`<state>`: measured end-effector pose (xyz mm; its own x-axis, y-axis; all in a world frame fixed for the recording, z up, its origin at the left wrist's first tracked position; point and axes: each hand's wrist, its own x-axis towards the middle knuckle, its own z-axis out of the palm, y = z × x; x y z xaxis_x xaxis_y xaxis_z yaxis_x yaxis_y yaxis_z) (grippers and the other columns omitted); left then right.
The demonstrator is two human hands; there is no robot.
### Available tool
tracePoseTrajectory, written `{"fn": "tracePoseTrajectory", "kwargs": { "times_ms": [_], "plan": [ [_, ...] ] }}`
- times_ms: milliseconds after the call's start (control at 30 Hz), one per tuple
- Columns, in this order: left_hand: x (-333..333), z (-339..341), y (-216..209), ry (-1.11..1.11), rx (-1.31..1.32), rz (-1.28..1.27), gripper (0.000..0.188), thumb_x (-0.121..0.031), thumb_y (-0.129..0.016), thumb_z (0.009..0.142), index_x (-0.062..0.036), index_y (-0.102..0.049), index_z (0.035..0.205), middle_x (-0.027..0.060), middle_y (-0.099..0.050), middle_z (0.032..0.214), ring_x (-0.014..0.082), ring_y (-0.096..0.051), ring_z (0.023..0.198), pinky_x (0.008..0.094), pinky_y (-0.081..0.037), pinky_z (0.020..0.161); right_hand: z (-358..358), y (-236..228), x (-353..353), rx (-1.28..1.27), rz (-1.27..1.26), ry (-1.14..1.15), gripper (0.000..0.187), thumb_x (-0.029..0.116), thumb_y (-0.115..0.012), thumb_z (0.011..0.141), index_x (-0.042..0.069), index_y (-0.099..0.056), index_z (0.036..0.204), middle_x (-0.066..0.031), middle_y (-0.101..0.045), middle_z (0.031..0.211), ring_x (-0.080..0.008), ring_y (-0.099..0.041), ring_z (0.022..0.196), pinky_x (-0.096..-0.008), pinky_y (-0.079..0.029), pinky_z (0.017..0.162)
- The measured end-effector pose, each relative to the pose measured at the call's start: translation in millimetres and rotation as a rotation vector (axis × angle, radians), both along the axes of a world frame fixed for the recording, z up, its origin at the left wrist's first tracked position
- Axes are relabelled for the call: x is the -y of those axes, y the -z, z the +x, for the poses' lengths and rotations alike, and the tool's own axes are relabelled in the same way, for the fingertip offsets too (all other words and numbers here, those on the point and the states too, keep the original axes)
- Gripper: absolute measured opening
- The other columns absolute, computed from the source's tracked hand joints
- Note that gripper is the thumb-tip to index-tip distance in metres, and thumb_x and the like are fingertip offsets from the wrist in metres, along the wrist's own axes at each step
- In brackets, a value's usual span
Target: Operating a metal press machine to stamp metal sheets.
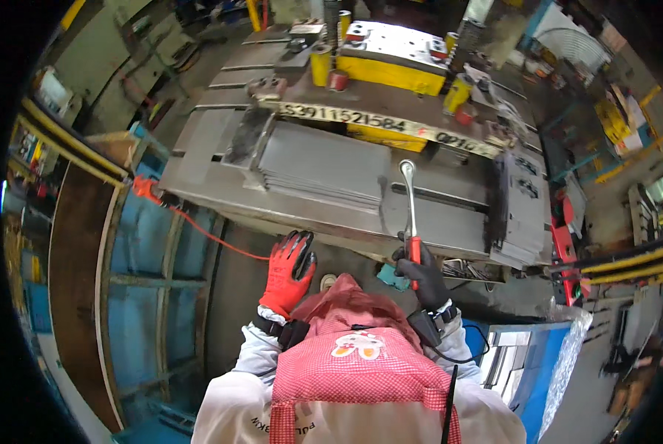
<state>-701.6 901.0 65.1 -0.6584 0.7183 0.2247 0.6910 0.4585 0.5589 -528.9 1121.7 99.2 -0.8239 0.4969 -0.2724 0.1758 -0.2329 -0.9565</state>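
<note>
My right hand point(422, 277), in a black glove, is wrapped round the red handle of a ratchet wrench point(411, 211). The wrench points away from me, its round silver head above the press bed point(442, 214). My left hand point(290, 272), in a red glove with black fingertips, hovers in front of the bed's near edge. Its fingers are stretched out and nothing is in it. Left of the wrench, a stack of flat grey metal sheets point(324, 164) lies on the bed. Another stack of grey plates point(520, 211) sits at the bed's right end.
Behind the sheets stands a die set with a yellow block point(391, 72) and yellow posts. A blue frame point(135, 285) is at my left, with a red cord point(213, 235) running from its corner. A tray of small metal parts point(465, 269) hangs at the bed's front right.
</note>
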Motion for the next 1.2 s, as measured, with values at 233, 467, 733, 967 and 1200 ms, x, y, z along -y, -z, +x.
{"fn": "tracePoseTrajectory", "kwargs": {
  "times_ms": [233,467,733,967,1200],
  "plan": [
    [18,0,15,-0.074,0.128,0.075,0.042,-0.016,-0.057,0.078,-0.0066,-0.049,0.118,0.0148,-0.051,0.117,0.0323,-0.045,0.109,0.0402,-0.029,0.099,-11,25,-13,0.045,-0.001,-0.007,0.030,0.019,-0.049,0.086,0.002,-0.046,0.111,-0.0031,-0.056,0.089,-0.0085,-0.051,0.073,-0.0227,-0.044,0.069],
    [3,1,2,-0.024,0.478,0.322,0.036,-0.012,-0.057,0.079,-0.0024,-0.052,0.114,0.0141,-0.056,0.109,0.0280,-0.053,0.100,0.0336,-0.039,0.089,-22,8,-40,0.010,-0.067,0.048,0.037,0.020,-0.052,0.081,0.001,-0.045,0.112,-0.0036,-0.053,0.082,-0.0108,-0.051,0.069,-0.0250,-0.044,0.063],
    [-1,2,4,-0.107,0.786,0.354,0.034,-0.010,-0.057,0.082,-0.0009,-0.052,0.114,0.0100,-0.058,0.108,0.0162,-0.054,0.100,0.0268,-0.041,0.087,-40,14,-48,0.030,-0.056,-0.047,0.047,0.018,-0.054,0.074,0.000,-0.044,0.116,-0.0063,-0.057,0.087,-0.0104,-0.051,0.063,-0.0242,-0.043,0.058],
    [-10,-1,6,-0.137,0.940,0.345,0.034,-0.011,-0.057,0.083,-0.0014,-0.052,0.115,0.0083,-0.058,0.110,0.0138,-0.053,0.101,0.0260,-0.041,0.087,-57,6,-58,0.043,0.046,-0.025,0.046,0.023,-0.055,0.076,0.001,-0.047,0.116,-0.0024,-0.054,0.079,-0.0077,-0.047,0.060,-0.0231,-0.039,0.054],
    [-63,-10,-1,0.383,1.435,0.994,0.050,-0.030,-0.038,0.092,-0.0041,-0.026,0.134,0.0125,-0.036,0.133,0.0228,-0.036,0.122,0.0331,-0.030,0.100,-28,-75,-10,0.074,0.360,-0.008,0.054,0.013,-0.057,0.073,0.002,-0.041,0.124,-0.0048,-0.056,0.081,-0.0124,-0.053,0.070,-0.0269,-0.044,0.062]
  ]
}}
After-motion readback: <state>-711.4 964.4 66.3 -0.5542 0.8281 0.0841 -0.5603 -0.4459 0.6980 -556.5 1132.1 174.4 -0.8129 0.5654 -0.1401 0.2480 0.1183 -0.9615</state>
